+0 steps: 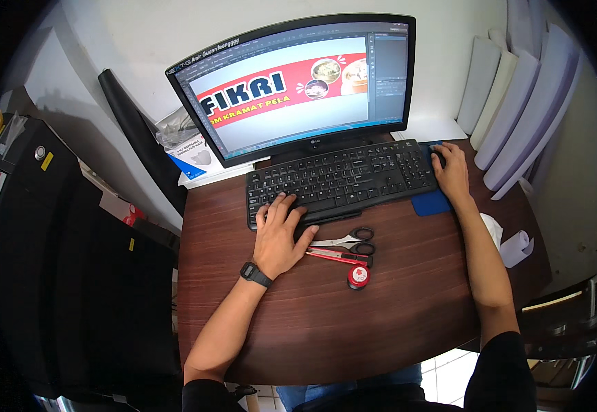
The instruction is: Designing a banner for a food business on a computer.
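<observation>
Brown wood-grain worktop fills the view, a monitor up at twelve o'clock. Left hand lies flat, fingers spread, tips on the black keyboard at its lower left corner, gripping nothing. Right hand, out at two o'clock, curls over what looks like a dark mouse on a blue pad. Scissors, a red cutter and a round red-capped thing sit just right of the left hand.
</observation>
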### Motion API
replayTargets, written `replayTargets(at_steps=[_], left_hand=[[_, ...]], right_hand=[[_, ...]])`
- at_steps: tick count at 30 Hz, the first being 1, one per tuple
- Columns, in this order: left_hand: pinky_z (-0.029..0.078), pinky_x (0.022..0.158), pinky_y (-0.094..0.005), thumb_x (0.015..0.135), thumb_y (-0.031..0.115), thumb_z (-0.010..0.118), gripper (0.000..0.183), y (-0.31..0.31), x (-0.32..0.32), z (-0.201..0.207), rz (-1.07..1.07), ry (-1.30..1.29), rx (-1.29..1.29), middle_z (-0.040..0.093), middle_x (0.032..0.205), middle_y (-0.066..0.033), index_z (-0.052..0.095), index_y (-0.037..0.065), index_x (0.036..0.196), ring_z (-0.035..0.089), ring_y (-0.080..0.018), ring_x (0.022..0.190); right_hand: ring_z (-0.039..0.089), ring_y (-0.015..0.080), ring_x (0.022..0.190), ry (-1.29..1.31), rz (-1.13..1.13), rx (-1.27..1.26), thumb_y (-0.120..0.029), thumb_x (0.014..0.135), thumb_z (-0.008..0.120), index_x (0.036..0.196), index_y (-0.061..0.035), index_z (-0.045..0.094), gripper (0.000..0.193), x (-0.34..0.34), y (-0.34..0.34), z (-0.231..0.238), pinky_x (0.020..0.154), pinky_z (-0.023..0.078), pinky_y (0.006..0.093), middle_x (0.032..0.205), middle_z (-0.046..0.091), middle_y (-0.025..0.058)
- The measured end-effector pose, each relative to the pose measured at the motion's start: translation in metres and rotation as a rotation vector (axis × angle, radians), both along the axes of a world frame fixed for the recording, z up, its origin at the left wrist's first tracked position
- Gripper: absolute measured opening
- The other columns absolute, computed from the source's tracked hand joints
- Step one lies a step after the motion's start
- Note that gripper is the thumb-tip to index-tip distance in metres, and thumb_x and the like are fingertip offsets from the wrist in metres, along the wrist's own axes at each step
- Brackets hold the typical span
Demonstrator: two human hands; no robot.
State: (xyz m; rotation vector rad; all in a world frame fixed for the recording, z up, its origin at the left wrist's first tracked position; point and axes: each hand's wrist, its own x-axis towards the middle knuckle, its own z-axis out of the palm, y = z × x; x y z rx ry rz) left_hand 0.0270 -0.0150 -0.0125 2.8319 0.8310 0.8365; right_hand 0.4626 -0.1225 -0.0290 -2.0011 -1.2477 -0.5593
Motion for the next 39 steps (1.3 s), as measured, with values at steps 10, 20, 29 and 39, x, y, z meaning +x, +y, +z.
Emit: replayTargets(at_steps=[10, 20, 29, 39], left_hand=[[0.025, 0.119, -0.0556, 0.096, 0.037, 0.071, 0.045, 0.000, 0.000, 0.000, -0.008, -0.004, 0.000, 0.053, 0.146, -0.0202, 0.068, 0.003, 0.125, 0.040, -0.0371, 0.147], [0.036, 0.106, -0.0487, 0.092, 0.032, 0.075, 0.037, 0.001, 0.000, 0.002, 0.167, -0.108, 0.044, 0.058, 0.131, -0.0180, 0.063, 0.001, 0.108, 0.053, -0.0360, 0.127], [0.041, 0.095, -0.0456, 0.091, 0.032, 0.076, 0.043, 0.000, 0.004, -0.001, 0.278, -0.103, 0.146, 0.058, 0.127, -0.0157, 0.061, 0.002, 0.117, 0.055, -0.0340, 0.118], [0.038, 0.102, -0.0445, 0.089, 0.033, 0.077, 0.041, 0.000, 0.002, 0.001, 0.077, -0.090, 0.065, 0.060, 0.129, -0.0157, 0.069, 0.003, 0.115, 0.054, -0.0332, 0.119]], right_hand=[[0.060, 0.0384, 0.121, 0.004, 0.003, -0.011, -0.020, 0.094, 0.072, 0.117, -0.0040, 0.076, 0.028, -0.002, 0.000, 0.003, 0.103, 0.050, 0.0466, 0.128, 0.066, 0.0186], [0.059, 0.0358, 0.123, 0.042, 0.008, 0.034, -0.024, 0.097, 0.068, 0.115, -0.0057, 0.075, 0.027, -0.008, -0.002, 0.008, 0.104, 0.046, 0.0464, 0.126, 0.066, 0.0151], [0.059, 0.0323, 0.122, -0.195, 0.218, 0.021, -0.022, 0.100, 0.064, 0.097, -0.0017, 0.073, 0.023, -0.016, -0.007, 0.014, 0.106, 0.041, 0.0458, 0.123, 0.069, 0.0125], [0.061, 0.0375, 0.115, 0.007, 0.003, 0.040, -0.020, 0.095, 0.068, 0.112, -0.0043, 0.072, 0.023, -0.004, -0.001, 0.002, 0.099, 0.049, 0.0483, 0.122, 0.065, 0.0151]])
